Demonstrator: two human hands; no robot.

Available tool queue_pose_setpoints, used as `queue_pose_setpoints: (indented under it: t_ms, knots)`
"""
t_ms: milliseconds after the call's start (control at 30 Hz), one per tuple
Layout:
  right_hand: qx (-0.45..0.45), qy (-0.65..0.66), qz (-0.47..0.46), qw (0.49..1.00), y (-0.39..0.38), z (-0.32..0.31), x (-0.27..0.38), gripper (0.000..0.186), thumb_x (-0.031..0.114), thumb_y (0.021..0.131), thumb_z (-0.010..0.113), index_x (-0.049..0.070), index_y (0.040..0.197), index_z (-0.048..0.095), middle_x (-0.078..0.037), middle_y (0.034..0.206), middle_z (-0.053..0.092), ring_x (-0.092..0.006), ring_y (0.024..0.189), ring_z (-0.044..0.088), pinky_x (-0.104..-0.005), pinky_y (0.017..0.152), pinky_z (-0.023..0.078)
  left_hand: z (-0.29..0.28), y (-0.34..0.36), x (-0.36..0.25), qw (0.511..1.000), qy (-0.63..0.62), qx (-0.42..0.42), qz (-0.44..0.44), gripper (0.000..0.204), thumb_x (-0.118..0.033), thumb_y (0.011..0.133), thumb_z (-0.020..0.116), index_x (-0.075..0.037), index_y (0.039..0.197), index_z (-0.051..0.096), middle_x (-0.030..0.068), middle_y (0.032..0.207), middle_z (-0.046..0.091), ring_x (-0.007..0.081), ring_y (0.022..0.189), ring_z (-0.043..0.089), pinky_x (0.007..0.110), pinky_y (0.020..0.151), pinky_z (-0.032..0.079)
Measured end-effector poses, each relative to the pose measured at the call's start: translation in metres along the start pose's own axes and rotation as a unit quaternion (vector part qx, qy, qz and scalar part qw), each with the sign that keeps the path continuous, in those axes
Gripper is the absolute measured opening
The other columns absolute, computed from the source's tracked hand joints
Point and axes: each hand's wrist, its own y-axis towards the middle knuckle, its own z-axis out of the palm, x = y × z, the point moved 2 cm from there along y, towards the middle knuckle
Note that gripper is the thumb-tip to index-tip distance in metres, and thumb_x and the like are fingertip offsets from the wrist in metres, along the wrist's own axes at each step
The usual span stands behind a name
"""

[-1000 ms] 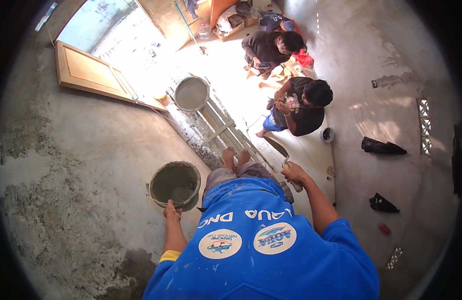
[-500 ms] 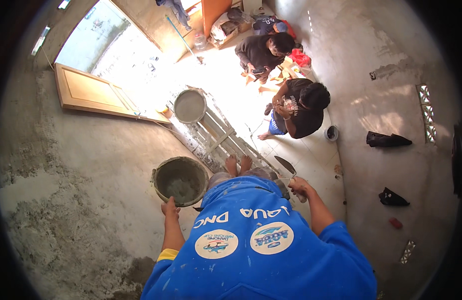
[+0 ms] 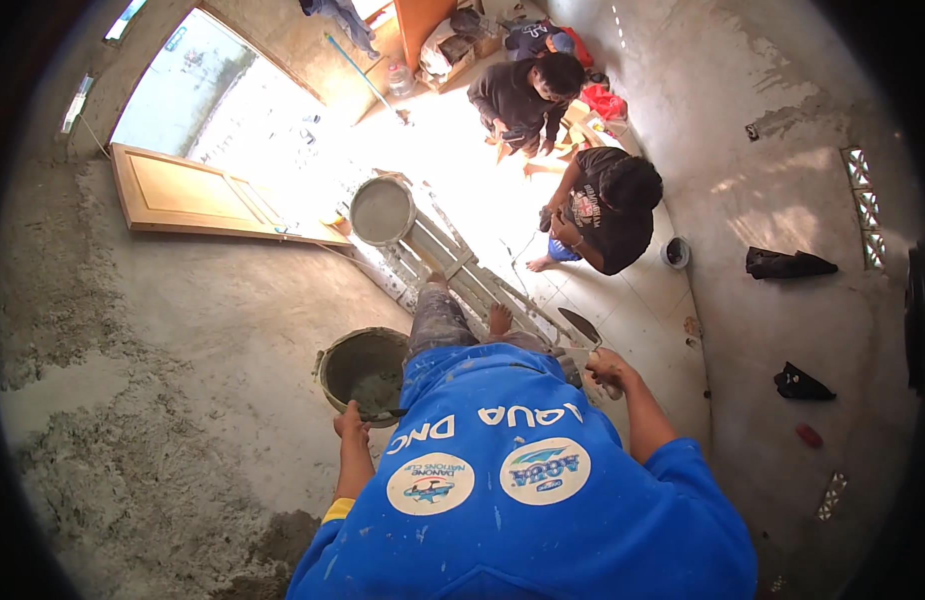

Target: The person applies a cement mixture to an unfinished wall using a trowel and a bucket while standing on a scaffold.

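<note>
My left hand (image 3: 352, 422) is closed on the near rim of a dark, mortar-caked bucket (image 3: 359, 346), held beside my left hip. Wet grey mortar (image 3: 380, 390) lies in its bottom, and my blue shirt covers part of its right side. On the other side, my right hand (image 3: 610, 370) grips the handle of a pointed trowel (image 3: 580, 325), its blade extending forward and to the left. Under my feet is a mortar-splashed wooden scaffold (image 3: 463, 283). A second bucket (image 3: 382, 211), filled with smooth grey mortar, stands toward its far end.
Along the left runs a partly plastered wall (image 3: 213, 330), with an open wooden door (image 3: 188, 195) ahead. Two people, one in a dark shirt (image 3: 608, 215), are on the bright floor ahead right. A small pail (image 3: 675, 252) stands by the right wall.
My left foot has stepped forward along the scaffold toward the second bucket. The held bucket has shifted slightly right and closer to my body. Both hands keep their grip.
</note>
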Motion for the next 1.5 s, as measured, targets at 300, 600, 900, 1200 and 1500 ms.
queue_pose_setpoints:
  t_ms: [300, 600, 900, 1200, 1500]
  knots:
    - [-0.024, 0.01, 0.029, 0.999, 0.018, 0.007, 0.036, 0.022, 0.018, 0.083, 0.061, 0.0, 0.095, 0.059, -0.009, 0.077, 0.061, -0.0179, 0.061, 0.058, -0.0333, 0.055, 0.051, 0.004, 0.055, -0.044, 0.999, -0.005, -0.013, -0.043, 0.054, -0.02, 0.07, 0.073, 0.002, 0.115, 0.052, 0.0172, 0.116, 0.053, 0.0321, 0.097, 0.056, 0.047, 0.069, 0.052]
    - [0.019, -0.111, 0.001, 0.994, 0.051, 0.035, 0.17, 0.024, 0.021, 0.079, 0.062, 0.0, 0.09, 0.061, -0.011, 0.077, 0.062, -0.0198, 0.064, 0.06, -0.0358, 0.059, 0.051, 0.023, 0.11, -0.123, 0.998, -0.043, 0.004, -0.049, 0.056, -0.019, 0.075, 0.07, -0.002, 0.122, 0.046, 0.0164, 0.121, 0.052, 0.0331, 0.102, 0.056, 0.05, 0.08, 0.051]
    - [-0.035, -0.151, -0.064, 0.986, 0.038, 0.073, 0.269, 0.029, 0.024, 0.081, 0.06, 0.001, 0.1, 0.057, -0.013, 0.088, 0.064, -0.0228, 0.076, 0.061, -0.036, 0.07, 0.049, 0.034, 0.132, -0.255, 0.999, 0.033, -0.043, 0.003, 0.063, -0.016, 0.078, 0.066, -0.002, 0.129, 0.032, 0.0198, 0.129, 0.044, 0.0344, 0.105, 0.055, 0.052, 0.077, 0.053]
    - [-0.099, -0.175, -0.131, 0.971, 0.064, 0.058, 0.217, 0.028, 0.021, 0.083, 0.055, -0.003, 0.097, 0.061, -0.018, 0.083, 0.065, -0.0268, 0.071, 0.065, -0.0379, 0.065, 0.053, 0.069, 0.103, -0.319, 0.991, -0.106, -0.056, 0.058, 0.064, -0.011, 0.079, 0.064, -0.011, 0.13, 0.025, 0.0182, 0.128, 0.041, 0.0323, 0.103, 0.054, 0.049, 0.073, 0.054]
    - [-0.051, -0.012, 0.025, 0.998, 0.029, 0.05, 0.168, 0.025, 0.014, 0.079, 0.061, 0.0, 0.098, 0.054, -0.011, 0.078, 0.061, -0.0202, 0.061, 0.06, -0.0358, 0.054, 0.052, 0.099, 0.171, -0.373, 0.989, -0.138, 0.051, -0.011, 0.028, -0.012, 0.09, 0.052, -0.008, 0.117, 0.052, 0.012, 0.121, 0.052, 0.0309, 0.11, 0.051, 0.055, 0.078, 0.052]
